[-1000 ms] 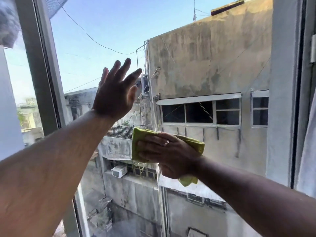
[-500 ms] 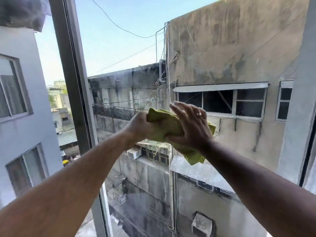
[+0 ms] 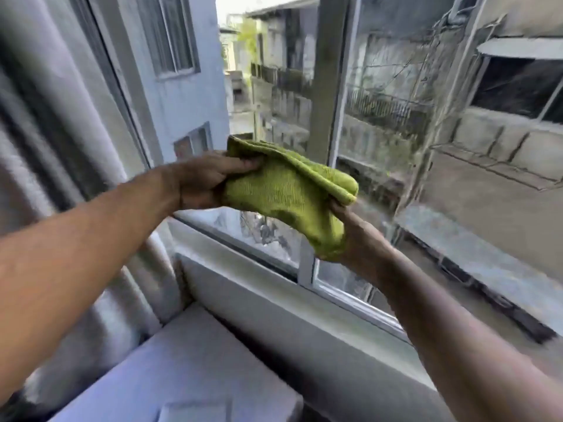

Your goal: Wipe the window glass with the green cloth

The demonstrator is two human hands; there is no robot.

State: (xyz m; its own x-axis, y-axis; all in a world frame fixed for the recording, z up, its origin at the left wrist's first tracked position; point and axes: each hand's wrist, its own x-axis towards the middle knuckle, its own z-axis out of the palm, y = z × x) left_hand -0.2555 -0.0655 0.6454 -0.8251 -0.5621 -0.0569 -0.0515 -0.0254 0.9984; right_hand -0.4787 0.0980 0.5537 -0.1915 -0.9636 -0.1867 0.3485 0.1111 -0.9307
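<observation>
The green cloth [image 3: 289,193] is folded and held between both hands, away from the pane, in front of the lower part of the window glass [image 3: 457,147]. My left hand [image 3: 204,184] grips its upper left end with the thumb on top. My right hand [image 3: 356,239] holds its lower right end from underneath, with most of its fingers hidden behind the cloth. The frame is blurred by head motion.
A vertical window frame post [image 3: 329,86] divides the panes. The sill and bottom rail [image 3: 289,300] run diagonally below the hands. A grey curtain [image 3: 61,147] hangs at the left, and a pale flat surface [image 3: 182,376] lies below it.
The view has swung down and left, from the upper glass to the sill. The cloth has come off the pane, and both hands now hold it by its ends.
</observation>
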